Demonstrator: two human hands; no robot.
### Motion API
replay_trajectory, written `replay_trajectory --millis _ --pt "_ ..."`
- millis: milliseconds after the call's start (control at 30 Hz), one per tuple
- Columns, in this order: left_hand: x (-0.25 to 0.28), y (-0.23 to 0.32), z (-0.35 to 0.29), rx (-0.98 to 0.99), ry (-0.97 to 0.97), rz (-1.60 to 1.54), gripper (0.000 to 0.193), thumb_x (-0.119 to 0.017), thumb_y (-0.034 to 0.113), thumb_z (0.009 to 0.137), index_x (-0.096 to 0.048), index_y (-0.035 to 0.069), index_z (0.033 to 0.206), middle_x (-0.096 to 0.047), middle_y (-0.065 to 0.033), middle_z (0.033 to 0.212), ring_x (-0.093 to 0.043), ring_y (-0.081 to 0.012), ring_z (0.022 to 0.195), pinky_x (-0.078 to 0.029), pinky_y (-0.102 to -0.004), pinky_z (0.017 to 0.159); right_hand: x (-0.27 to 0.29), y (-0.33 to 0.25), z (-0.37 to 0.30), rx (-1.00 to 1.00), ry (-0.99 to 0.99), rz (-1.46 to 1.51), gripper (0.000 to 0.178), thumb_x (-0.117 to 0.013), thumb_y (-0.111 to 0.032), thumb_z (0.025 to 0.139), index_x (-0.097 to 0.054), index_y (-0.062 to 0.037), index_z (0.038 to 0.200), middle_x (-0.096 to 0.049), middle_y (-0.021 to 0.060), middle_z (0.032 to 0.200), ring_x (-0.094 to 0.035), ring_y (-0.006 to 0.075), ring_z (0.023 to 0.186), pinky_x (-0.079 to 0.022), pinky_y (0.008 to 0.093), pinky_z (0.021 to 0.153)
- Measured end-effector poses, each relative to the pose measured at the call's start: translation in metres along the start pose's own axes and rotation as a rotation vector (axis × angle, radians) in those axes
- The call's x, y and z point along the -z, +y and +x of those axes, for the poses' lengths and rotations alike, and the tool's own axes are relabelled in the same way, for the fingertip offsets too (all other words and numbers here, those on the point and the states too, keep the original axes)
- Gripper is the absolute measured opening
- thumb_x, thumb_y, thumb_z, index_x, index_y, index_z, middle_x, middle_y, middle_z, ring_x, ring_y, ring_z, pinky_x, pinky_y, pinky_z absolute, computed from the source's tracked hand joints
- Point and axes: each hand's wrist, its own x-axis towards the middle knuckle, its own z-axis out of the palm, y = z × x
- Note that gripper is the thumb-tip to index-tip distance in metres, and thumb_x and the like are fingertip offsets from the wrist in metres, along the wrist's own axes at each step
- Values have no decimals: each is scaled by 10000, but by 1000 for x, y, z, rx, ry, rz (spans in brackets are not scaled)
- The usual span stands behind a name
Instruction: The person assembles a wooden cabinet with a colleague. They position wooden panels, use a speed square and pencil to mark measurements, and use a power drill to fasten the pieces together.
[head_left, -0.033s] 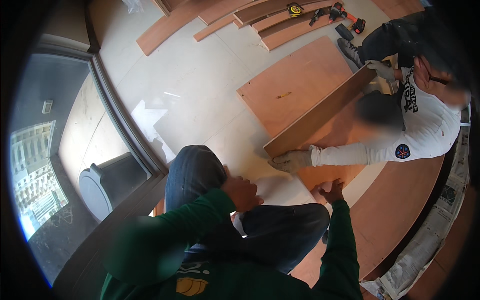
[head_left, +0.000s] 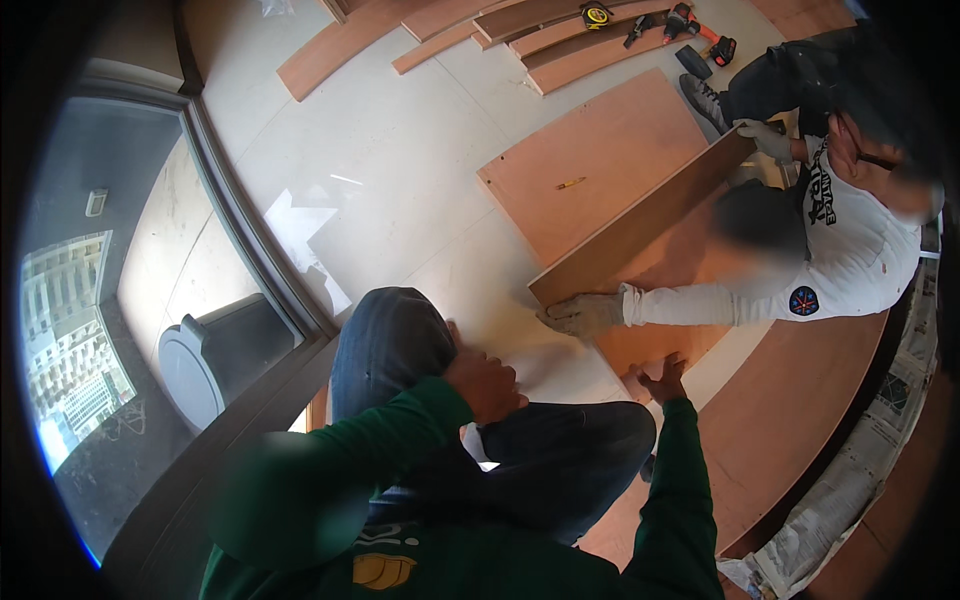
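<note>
My left hand (head_left: pixel 485 387) lies against my bent left knee (head_left: pixel 395 330), its fingers curled inward; anything inside them is hidden. Beyond my right knee, my right hand (head_left: pixel 662 382) has thumb and fingers apart at the near end of a flat reddish-brown wooden panel (head_left: pixel 660 340). Nothing shows in its grasp. Across from me, a co-worker's gloved hands (head_left: pixel 583 318) hold a long brown board (head_left: pixel 640 222) on edge, one near each end. The board stands over the flat panels. A wide wooden panel (head_left: pixel 600 130) with a small yellow-brown object (head_left: pixel 571 184) on it lies behind.
Several wood strips (head_left: pixel 350 45) lie at the back, with a yellow-black tape measure (head_left: pixel 596 15) and a red-black cordless drill (head_left: pixel 700 35). A framed glass pane (head_left: pixel 75 230) stands left. Another wooden panel (head_left: pixel 790 430) and paper sheeting (head_left: pixel 850 480) lie right.
The view has shifted slightly. My right hand's fingers have moved a little to the left; my left hand and the co-worker's hold on the board look the same.
</note>
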Motion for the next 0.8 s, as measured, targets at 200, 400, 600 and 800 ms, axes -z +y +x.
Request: replay_trajectory --millis 200,400,600,800 --pt "-61 70 -76 110 -35 -222 566 -598 544 975 -747 -2 981 -642 -274 1295 -655 -382 1179 -534 -514 949 8 -71 -142 -181 -311 263 985 -414 -795 931 -652 107 1247 -603 424 1253 -577 486 1272 -439 481 1066" --pt "-114 158 -142 417 325 -406 447 -661 395 933 -664 4 1149 -604 -249 1258 -538 -402 1249 -462 -533 1009 108 -109 -406 73 -193 134 1179 -596 -790 834 -293 108 1535 -420 356 1511 -567 499 1257 -466 515 1066" --pt "-144 216 -189 667 598 -359 482 -706 374 863 -627 23 1184 -537 -231 1323 -451 -394 1297 -332 -540 1097 103 -99 -445 -12 -438 -257 1216 -694 -684 831 -66 -19 1632 -243 346 1627 -537 507 1313 -458 552 1083" --pt "-187 247 -193 1036 566 -565 589 -705 373 855 -565 22 1306 -458 -217 1451 -411 -399 1361 -322 -562 1122 119 -95 -433 222 -437 -392 1022 -650 -528 929 -89 -54 1640 -242 301 1634 -540 484 1293 -486 548 1047"
